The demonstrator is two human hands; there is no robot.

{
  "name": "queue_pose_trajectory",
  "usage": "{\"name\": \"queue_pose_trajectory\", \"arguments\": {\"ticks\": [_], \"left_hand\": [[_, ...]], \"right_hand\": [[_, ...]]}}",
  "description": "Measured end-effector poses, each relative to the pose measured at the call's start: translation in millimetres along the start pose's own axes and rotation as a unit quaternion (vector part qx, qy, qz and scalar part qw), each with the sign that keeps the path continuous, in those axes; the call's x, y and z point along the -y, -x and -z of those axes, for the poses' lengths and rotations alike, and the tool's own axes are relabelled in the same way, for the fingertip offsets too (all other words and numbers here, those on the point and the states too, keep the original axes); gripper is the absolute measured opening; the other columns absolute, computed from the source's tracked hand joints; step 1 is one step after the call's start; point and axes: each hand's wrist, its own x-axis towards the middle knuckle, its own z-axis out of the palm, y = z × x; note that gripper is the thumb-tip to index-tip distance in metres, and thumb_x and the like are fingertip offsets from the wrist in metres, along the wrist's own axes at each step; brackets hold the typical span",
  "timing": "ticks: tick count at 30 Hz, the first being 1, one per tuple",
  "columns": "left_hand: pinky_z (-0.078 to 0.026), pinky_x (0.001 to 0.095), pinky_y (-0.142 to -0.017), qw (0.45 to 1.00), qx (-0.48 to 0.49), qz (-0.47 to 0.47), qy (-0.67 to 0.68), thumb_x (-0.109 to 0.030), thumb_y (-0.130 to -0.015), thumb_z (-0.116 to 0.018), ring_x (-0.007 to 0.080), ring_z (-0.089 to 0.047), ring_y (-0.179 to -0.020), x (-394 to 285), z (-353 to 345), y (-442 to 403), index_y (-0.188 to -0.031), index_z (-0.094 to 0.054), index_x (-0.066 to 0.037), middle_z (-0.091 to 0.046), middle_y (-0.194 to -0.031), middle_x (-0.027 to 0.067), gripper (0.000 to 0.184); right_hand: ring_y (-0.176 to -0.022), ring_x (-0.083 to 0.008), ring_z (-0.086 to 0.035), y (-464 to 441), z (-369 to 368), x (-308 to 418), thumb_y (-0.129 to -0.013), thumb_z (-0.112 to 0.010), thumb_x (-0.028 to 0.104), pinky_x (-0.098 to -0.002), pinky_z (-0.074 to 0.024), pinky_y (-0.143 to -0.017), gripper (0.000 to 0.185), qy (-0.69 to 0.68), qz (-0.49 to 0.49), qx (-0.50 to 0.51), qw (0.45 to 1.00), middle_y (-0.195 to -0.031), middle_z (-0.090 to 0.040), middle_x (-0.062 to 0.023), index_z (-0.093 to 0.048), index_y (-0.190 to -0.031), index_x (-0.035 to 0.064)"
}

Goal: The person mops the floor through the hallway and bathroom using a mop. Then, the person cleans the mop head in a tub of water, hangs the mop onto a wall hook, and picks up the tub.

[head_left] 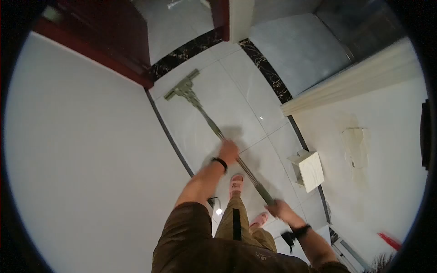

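Observation:
A mop with a green-grey head (pixel 183 89) and a long metal pole lies slantwise across my view, its head on the white tiled floor (pixel 241 102) close to a door frame. Around the middle of the pole my left hand (pixel 228 152) is closed. My right hand (pixel 281 210) grips the green handle end, nearer my body. Both hands look slightly blurred. Dark bands circle both wrists. Below the pole are my feet in pink sandals (pixel 236 183).
A white wall (pixel 91 150) runs along the left. Dark marbled threshold strips (pixel 266 70) edge the floor by two doorways. At the right wall stands a small cream box-like stool (pixel 310 172). A dark red door (pixel 104 36) is at the upper left.

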Motion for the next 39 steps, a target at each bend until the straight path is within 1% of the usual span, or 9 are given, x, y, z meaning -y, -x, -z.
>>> {"name": "queue_pose_trajectory", "arguments": {"ticks": [4,7,14,16,21,27,31,34,39], "left_hand": [[-0.025,0.0574,-0.103,0.959,-0.020,0.245,-0.141,-0.025,-0.091,-0.046,0.0309,-0.048,-0.117,105.5,97.4,-50.9,-0.123,-0.056,-0.012,-0.054,-0.126,0.0114,0.037],[-0.025,0.0552,-0.104,0.958,-0.079,0.228,-0.154,-0.027,-0.090,-0.047,0.0291,-0.050,-0.116,71.1,81.0,-74.7,-0.121,-0.059,-0.013,-0.057,-0.122,0.0112,0.036],[-0.039,0.0419,-0.075,0.956,0.085,-0.264,0.095,-0.022,-0.074,-0.059,0.0257,-0.060,-0.079,-225.2,4.9,28.0,-0.073,-0.068,-0.010,-0.064,-0.073,0.0097,0.016],[-0.042,0.0394,-0.064,0.892,0.044,-0.292,0.342,-0.022,-0.067,-0.064,0.0228,-0.062,-0.068,-327.0,-7.4,107.4,-0.063,-0.067,-0.012,-0.063,-0.065,0.0085,0.010],[-0.048,0.0402,-0.058,0.771,0.254,-0.528,0.250,-0.012,-0.074,-0.066,0.0228,-0.063,-0.071,-436.2,85.1,212.6,-0.073,-0.070,-0.011,-0.067,-0.076,0.0100,0.004],[-0.048,0.0440,-0.063,0.860,0.102,-0.366,0.341,-0.013,-0.062,-0.064,0.0301,-0.063,-0.068,-407.2,20.6,159.0,-0.065,-0.067,-0.011,-0.064,-0.069,0.0120,0.005],[-0.043,0.0491,-0.075,0.948,-0.017,-0.267,0.175,-0.020,-0.067,-0.062,0.0324,-0.062,-0.073,-290.4,-39.1,72.6,-0.068,-0.068,-0.007,-0.064,-0.071,0.0156,0.014],[-0.034,0.0488,-0.099,0.994,0.067,-0.043,-0.078,-0.026,-0.078,-0.060,0.0247,-0.060,-0.099,-207.0,14.6,53.4,-0.089,-0.070,-0.010,-0.067,-0.092,0.0108,0.022],[-0.028,0.0466,-0.102,0.993,-0.009,-0.051,-0.102,-0.026,-0.084,-0.054,0.0259,-0.056,-0.107,-249.9,13.9,102.7,-0.101,-0.067,-0.008,-0.066,-0.101,0.0096,0.028]], "right_hand": [[-0.053,-0.0095,-0.045,-98.1,3.5,97.7,-0.083,-0.064,0.033,-0.0271,-0.0326,-0.046,0.033,-0.150,0.089,0.023,0.984,-0.062,-0.052,0.0002,-0.058,-0.074,0.0025],[-0.047,-0.0078,-0.036,-74.2,17.8,90.2,-0.087,-0.058,0.027,-0.0256,-0.0271,-0.044,0.028,-0.275,0.071,-0.020,0.959,-0.056,-0.043,0.0025,-0.051,-0.069,0.0073],[-0.060,-0.0143,-0.056,117.3,-40.7,-254.0,-0.077,-0.073,0.035,-0.0306,-0.0442,-0.053,0.037,0.042,-0.252,-0.085,0.963,-0.067,-0.059,-0.0058,-0.060,-0.081,0.0009],[-0.072,-0.0163,-0.060,215.1,-40.3,-195.6,-0.076,-0.073,0.039,-0.0318,-0.0477,-0.062,0.041,0.011,-0.359,-0.053,0.932,-0.076,-0.063,-0.0091,-0.062,-0.087,0.0012],[-0.074,-0.0170,-0.061,364.9,-51.5,-199.5,-0.076,-0.071,0.044,-0.0322,-0.0483,-0.065,0.045,0.023,-0.431,-0.092,0.897,-0.077,-0.064,-0.0098,-0.063,-0.090,0.0017],[-0.077,-0.0178,-0.062,328.7,-41.4,-235.6,-0.076,-0.069,0.050,-0.0327,-0.0490,-0.068,0.051,0.054,-0.279,-0.107,0.953,-0.079,-0.065,-0.0107,-0.064,-0.094,0.0024],[-0.048,-0.0133,-0.052,185.2,-38.9,-263.5,-0.084,-0.066,0.038,-0.0301,-0.0416,-0.046,0.035,0.061,-0.195,-0.007,0.979,-0.056,-0.054,-0.0016,-0.057,-0.081,0.0044],[-0.065,-0.0226,-0.059,124.8,-68.9,-204.3,-0.085,-0.063,0.037,-0.0373,-0.0444,-0.067,0.038,-0.074,0.031,-0.109,0.991,-0.064,-0.061,-0.0080,-0.059,-0.089,-0.0007],[-0.079,-0.0300,-0.058,163.9,-97.0,-269.8,-0.085,-0.061,0.035,-0.0410,-0.0435,-0.074,0.043,-0.119,0.032,-0.112,0.986,-0.083,-0.062,-0.0186,-0.055,-0.095,-0.0062]]}}
